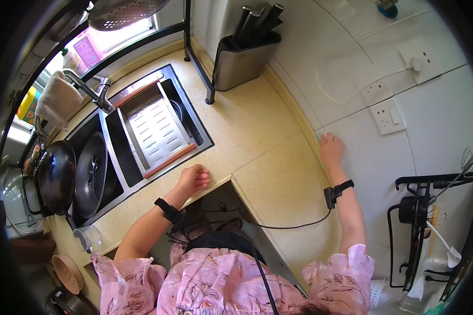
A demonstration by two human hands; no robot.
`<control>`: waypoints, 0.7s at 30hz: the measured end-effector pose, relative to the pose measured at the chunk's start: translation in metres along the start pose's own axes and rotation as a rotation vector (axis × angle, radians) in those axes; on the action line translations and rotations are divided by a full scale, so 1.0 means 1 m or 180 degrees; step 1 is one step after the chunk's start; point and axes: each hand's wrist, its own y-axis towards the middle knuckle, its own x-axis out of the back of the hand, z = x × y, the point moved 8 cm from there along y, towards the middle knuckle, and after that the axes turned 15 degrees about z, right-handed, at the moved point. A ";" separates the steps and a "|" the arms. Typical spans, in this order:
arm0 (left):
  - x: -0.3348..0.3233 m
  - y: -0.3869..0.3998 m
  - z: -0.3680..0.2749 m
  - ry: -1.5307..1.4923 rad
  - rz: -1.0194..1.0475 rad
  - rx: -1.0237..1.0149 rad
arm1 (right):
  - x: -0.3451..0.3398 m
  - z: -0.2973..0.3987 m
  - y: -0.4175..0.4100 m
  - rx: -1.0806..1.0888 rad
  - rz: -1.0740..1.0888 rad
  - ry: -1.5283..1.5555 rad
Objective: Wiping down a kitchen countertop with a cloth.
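Observation:
My left hand (pixel 194 179), its fingers curled, rests at the front edge of the beige countertop (pixel 256 138), just right of the sink. Nothing shows in it. Across the counter my right hand (pixel 331 147) is against the tiled wall at the counter's back edge; its fingers are bent and partly hidden, and whether it holds something small cannot be told. A black strap with a small device is on each wrist. The sink (pixel 114 151) carries a slotted metal drain tray (pixel 153 128) with reddish-brown end bars. A wok (pixel 57 177) and a dark pan (pixel 90 173) stand in its left part.
A knife block (pixel 242 61) with several knives stands at the back corner by a black rack leg (pixel 209 88). Wall sockets (pixel 387 116) and a utensil rack (pixel 418 220) are on the right. A black cable (pixel 293 227) runs to my right wrist. A clear glass container (pixel 87 239) stands lower left.

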 end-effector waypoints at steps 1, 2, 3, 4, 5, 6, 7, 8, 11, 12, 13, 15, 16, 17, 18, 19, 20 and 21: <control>0.004 -0.001 0.001 -0.0021 -0.0004 -0.0020 | 0.027 0.002 0.010 -0.0152 -0.0270 0.0056; 0.006 -0.002 0.002 -0.0033 -0.0013 -0.0024 | 0.043 0.006 0.024 -0.0137 -0.0274 0.0060; 0.006 -0.002 0.002 -0.0039 0.0000 -0.0018 | 0.057 0.011 0.043 -0.0020 -0.0344 -0.0027; 0.005 -0.001 0.002 -0.0040 0.0015 -0.0016 | 0.066 0.016 0.063 0.0091 -0.0417 -0.0116; 0.007 -0.001 0.001 -0.0045 -0.0012 -0.0028 | 0.069 0.021 0.084 0.0132 -0.0539 -0.0090; 0.004 -0.001 0.002 -0.0069 0.0025 -0.0001 | 0.071 0.025 0.103 0.0168 -0.0653 -0.0073; 0.002 0.000 0.004 -0.0096 0.0053 0.0033 | 0.068 0.027 0.122 0.0182 -0.0657 -0.0053; 0.003 0.000 0.005 -0.0090 0.0051 0.0052 | 0.068 0.029 0.139 0.0142 -0.0791 -0.0135; -0.015 0.002 0.000 -0.0006 0.0065 0.0091 | 0.033 0.010 0.175 -0.0086 -0.0879 -0.0170; -0.012 -0.005 -0.001 0.0040 -0.0057 0.0118 | 0.026 0.014 0.178 -0.0204 -0.0883 -0.0028; -0.008 -0.007 0.000 0.0049 -0.0088 0.0158 | 0.018 0.020 0.176 -0.0208 -0.0849 0.0010; -0.006 -0.007 -0.001 -0.0026 -0.0035 0.0114 | 0.002 0.043 0.169 0.0228 -0.0705 -0.0347; -0.009 -0.011 -0.002 0.0049 -0.0110 0.0160 | -0.002 0.041 0.161 0.0208 -0.0682 -0.0332; -0.009 -0.009 -0.002 0.0075 -0.0106 0.0184 | -0.009 0.040 0.151 0.0234 -0.0504 -0.0256; -0.006 -0.011 -0.001 0.0051 -0.0111 0.0189 | -0.014 0.042 0.139 0.0268 -0.0337 -0.0172; -0.004 -0.008 -0.002 0.0027 -0.0101 0.0179 | -0.017 0.039 0.123 0.0246 -0.0336 -0.0175; -0.004 -0.007 -0.002 0.0057 -0.0078 0.0193 | -0.023 0.037 0.104 0.0203 -0.0208 -0.0192; -0.003 -0.005 -0.001 0.0075 -0.0055 0.0192 | -0.026 0.031 0.083 0.0157 -0.0077 -0.0219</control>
